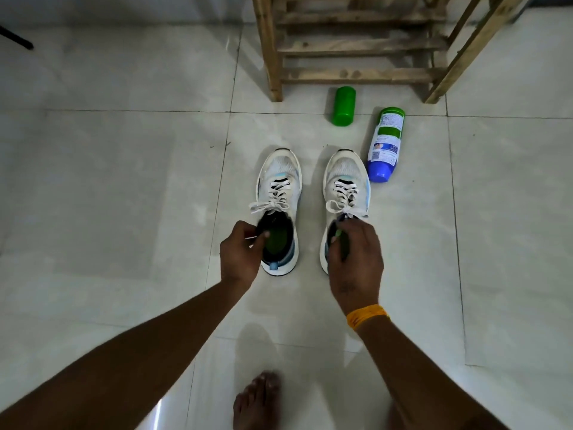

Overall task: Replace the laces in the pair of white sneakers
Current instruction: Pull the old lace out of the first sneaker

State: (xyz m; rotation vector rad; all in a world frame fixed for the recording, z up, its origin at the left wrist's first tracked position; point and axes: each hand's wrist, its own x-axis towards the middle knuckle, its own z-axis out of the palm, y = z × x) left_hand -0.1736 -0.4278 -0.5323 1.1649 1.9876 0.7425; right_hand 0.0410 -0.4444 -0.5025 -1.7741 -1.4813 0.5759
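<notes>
White laces [273,197] are all in both shoes, so the job looks just begun: the left hand [240,254] pinches a lace end by the left shoe [279,212], the right hand [355,259] grips the right shoe [344,193], and pulling laces out comes next.

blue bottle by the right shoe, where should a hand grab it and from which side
Grip the blue bottle around its labelled middle, coming down from above. It lies on its side on the floor, so the round body is exposed on top. Its blue end sits close to the right sneaker, so approach from the far, open side.
</notes>
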